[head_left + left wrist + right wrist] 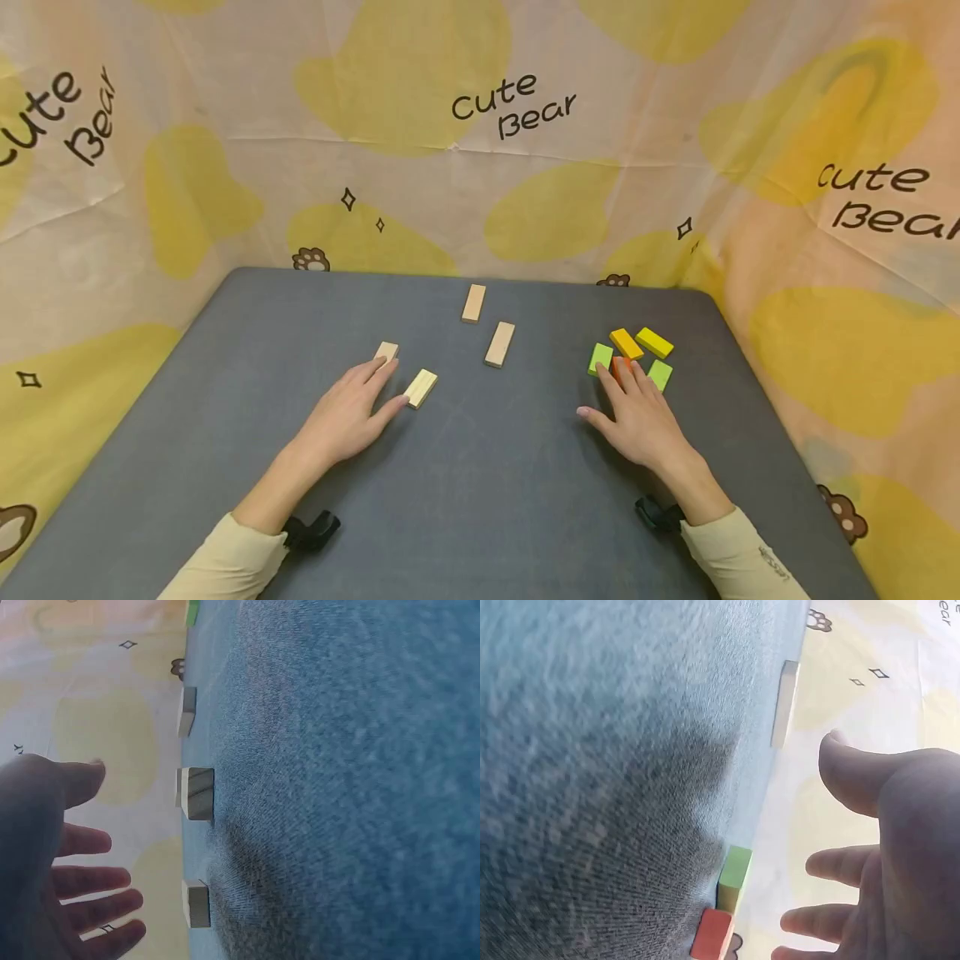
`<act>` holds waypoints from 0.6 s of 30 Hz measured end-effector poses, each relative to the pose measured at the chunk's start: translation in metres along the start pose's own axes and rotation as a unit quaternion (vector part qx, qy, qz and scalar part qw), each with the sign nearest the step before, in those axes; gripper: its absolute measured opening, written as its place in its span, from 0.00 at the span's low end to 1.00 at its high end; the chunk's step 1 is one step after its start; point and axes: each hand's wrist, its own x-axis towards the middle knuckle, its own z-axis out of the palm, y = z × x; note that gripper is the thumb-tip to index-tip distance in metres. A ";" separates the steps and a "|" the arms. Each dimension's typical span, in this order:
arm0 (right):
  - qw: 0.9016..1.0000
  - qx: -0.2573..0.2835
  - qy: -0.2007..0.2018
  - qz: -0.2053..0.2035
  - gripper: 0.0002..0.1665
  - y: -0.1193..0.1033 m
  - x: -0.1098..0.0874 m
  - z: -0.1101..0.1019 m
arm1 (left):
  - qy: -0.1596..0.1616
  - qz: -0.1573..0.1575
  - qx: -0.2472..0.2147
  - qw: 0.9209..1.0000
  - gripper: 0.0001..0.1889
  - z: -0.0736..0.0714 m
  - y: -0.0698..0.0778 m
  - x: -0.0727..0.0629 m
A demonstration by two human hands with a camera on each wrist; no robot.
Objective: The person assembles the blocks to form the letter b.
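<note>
My left hand [348, 412] hovers over the left half of the table with fingers spread, holding nothing. Beyond its fingertips lies a plain wooden block [386, 351], partly covered by the fingers in the head view. A second pale wooden block [422, 388] sits beside the thumb tip. On the other side, my right hand [637, 421] reaches toward a cluster of coloured blocks, its fingers loosely extended and empty. A red block [712, 934] is mostly hidden under those fingers in the head view. Around it lie a green block [600, 358] and another green block [660, 374].
An orange block [626, 343] and a yellow block [655, 342] lie at the back of the coloured cluster. Two more plain wooden blocks, one farther back [473, 303] and one nearer [499, 344], lie mid-table. Printed cloth [420, 175] hangs around the grey table [480, 517].
</note>
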 end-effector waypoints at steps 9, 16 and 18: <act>0.999 0.039 -0.009 -0.017 0.50 0.009 0.013 -0.006 | 0.007 0.004 -0.038 0.999 0.29 0.004 0.000 0.009; 0.997 0.078 -0.021 -0.003 0.46 0.019 0.022 -0.009 | 0.011 0.016 -0.070 0.997 0.26 0.009 0.001 0.016; 0.996 0.084 -0.020 0.000 0.46 0.023 0.025 -0.008 | 0.009 0.019 -0.078 0.997 0.26 0.011 0.001 0.018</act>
